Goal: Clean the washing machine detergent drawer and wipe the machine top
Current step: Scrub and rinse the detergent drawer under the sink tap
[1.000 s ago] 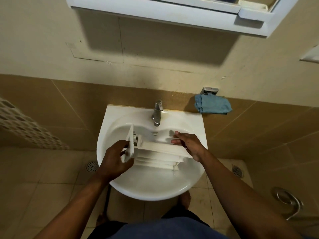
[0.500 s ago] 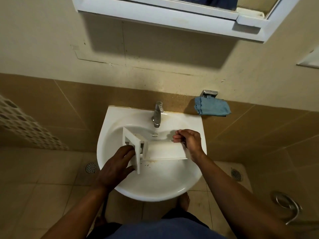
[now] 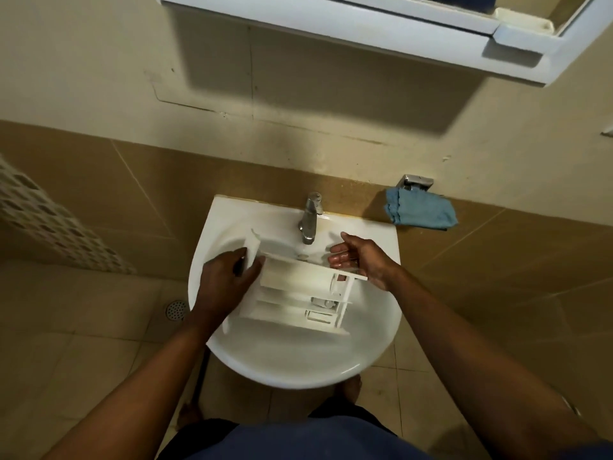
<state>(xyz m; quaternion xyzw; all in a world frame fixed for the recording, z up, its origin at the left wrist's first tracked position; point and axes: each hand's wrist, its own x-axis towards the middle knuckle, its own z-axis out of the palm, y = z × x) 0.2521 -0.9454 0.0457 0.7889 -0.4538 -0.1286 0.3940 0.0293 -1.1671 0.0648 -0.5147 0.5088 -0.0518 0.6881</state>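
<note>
Left hand [image 3: 225, 283] wraps its fingers round the front panel of the white detergent drawer [image 3: 298, 293], which is tipped over the sink [image 3: 298, 363] bowl just near of the tap [image 3: 310, 220]. The right hand [image 3: 361, 260] is spread loose at the drawer's far right corner, its heel hidden behind the drawer edge, so actual contact is hard to call. The drawer's compartments are blurred, a blue cloth [image 3: 421, 212] hangs right of the sink, and the wall cabinet [image 3: 365, 31] is cut off at the top.

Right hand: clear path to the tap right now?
Probably yes. The right hand is open just right of the tap, nothing between them; the left hand holds the drawer.
</note>
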